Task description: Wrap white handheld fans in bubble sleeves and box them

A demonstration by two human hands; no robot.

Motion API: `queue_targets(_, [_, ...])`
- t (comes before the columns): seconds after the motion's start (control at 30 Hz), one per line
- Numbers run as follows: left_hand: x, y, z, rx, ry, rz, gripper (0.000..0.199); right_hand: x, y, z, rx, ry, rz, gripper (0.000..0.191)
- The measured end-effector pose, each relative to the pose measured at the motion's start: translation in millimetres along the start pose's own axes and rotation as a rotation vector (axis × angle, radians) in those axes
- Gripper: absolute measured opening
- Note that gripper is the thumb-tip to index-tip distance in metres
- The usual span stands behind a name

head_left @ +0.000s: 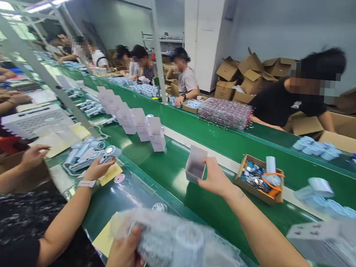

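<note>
At a green belt, a worker's right hand grips a white box near the centre of the frame, flap raised and mouth up, a hold that seems to leave the opening unobstructed. Thumb and forefinger stand apart only by what they pinch, the box's right side; the remaining fingers are largely hidden. Whether the box touches the belt is unclear.

At bottom centre, the left hand clutches a clear bag, blurred, with a pale blue cup showing through the plastic. The thumb presses from above, the other fingers curled mostly out of sight below, probably because loose film must be bunched to be held.

Left of centre, a row of boxes stands with flaps up, apparently lined up so each mouth is reachable. A carton of small parts sits right of centre, beside the right forearm. At left, a co-worker's hand holds a grey device.
</note>
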State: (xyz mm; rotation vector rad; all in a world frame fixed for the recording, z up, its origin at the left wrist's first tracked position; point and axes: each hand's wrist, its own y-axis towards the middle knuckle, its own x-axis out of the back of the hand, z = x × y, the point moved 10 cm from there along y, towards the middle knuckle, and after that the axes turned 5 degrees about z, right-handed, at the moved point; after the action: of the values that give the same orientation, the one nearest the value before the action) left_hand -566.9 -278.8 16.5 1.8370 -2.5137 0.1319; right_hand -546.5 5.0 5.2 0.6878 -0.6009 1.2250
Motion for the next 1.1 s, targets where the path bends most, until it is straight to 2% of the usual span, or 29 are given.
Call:
queue_targets(0.07, [-41.3, -17.4, 0.4, 0.028, -0.346, -0.003, 0.046, 20.8, -59.1, -4.1, 0.007, -0.023, 0.032, 0.054])
queue_targets(0.1, [-68.1, -17.7, -6.4, 0.001, -0.377, 0.054, 0.046, 28.0, -85.5, -7.8, -0.001, -0.009, 0.046, 0.054])
queue_targets(0.17, [-117.4, -12.8, -19.8, -0.074, -0.253, 0.14, 0.04, 38.0, -129.2, -21.9, -0.067, 0.045, 0.044, 0.055])
queue_targets(0.23, [-150.9, -11.1, -34.5, -0.228, 0.019, 0.121, 0.034, 42.7, -160.0, -40.8, -0.174, 0.095, 0.003, 0.058])
queue_targets(0.3, [-178.5, -20.6, -52.7, -0.449, 0.316, 0.091, 0.029, 43.8, -178.1, -55.0, -0.254, 0.127, -0.057, 0.058])
queue_targets(0.37, [-213.3, -38.5, -66.9, -0.664, 0.557, 0.169, 0.022, 42.9, -185.2, -59.0, -0.259, 0.146, -0.105, 0.057])
queue_targets(0.4, [-231.5, -46.8, -69.4, -0.725, 0.651, 0.236, 0.02, 42.8, -187.1, -59.8, -0.256, 0.155, -0.128, 0.057])
queue_targets(0.43, [-247.0, -52.3, -69.2, -0.736, 0.724, 0.288, 0.019, 43.4, -189.3, -61.1, -0.259, 0.164, -0.152, 0.057])
queue_targets(0.57, [-291.2, -65.5, -54.1, -0.574, 0.969, 0.345, 0.018, 51.6, -207.5, -76.9, -0.323, 0.201, -0.242, 0.059])
queue_targets(0.63, [-319.2, -87.1, -39.9, -0.601, 1.143, 0.488, 0.02, 58.4, -219.0, -85.5, -0.341, 0.22, -0.27, 0.058])
queue_targets(0.7, [-335.8, -113.5, -28.1, -0.681, 1.261, 0.628, 0.031, 66.6, -227.6, -90.4, -0.333, 0.227, -0.279, 0.057])
queue_targets(0.77, [-331.8, -130.8, -27.5, -0.764, 1.258, 0.667, 0.044, 76.5, -233.7, -94.9, -0.335, 0.217, -0.278, 0.055])
queue_targets(0.83, [-306.9, -130.1, -31.6, -0.806, 1.198, 0.622, 0.044, 88.1, -239.7, -103.1, -0.374, 0.195, -0.285, 0.053])
queue_targets(0.87, [-287.2, -121.6, -30.7, -0.79, 1.176, 0.585, 0.041, 94.0, -242.8, -108.7, -0.404, 0.183, -0.29, 0.052])
queue_targets(0.9, [-262.6, -107.3, -26.3, -0.738, 1.169, 0.534, 0.037, 99.5, -245.9, -114.9, -0.436, 0.171, -0.295, 0.051])
queue_targets(0.97, [-199.2, -68.4, -5.2, -0.521, 1.198, 0.389, 0.034, 108.8, -250.9, -127.8, -0.49, 0.148, -0.3, 0.052])
queue_targets(1.03, [-121.2, -32.9, 31.4, -0.165, 1.232, 0.209, 0.039, 116.3, -254.4, -140.6, -0.533, 0.126, -0.306, 0.057])
queue_targets(1.1, [-51.4, -19.6, 71.6, 0.173, 1.209, 0.079, 0.049, 121.8, -256.6, -151.8, -0.568, 0.109, -0.306, 0.062])
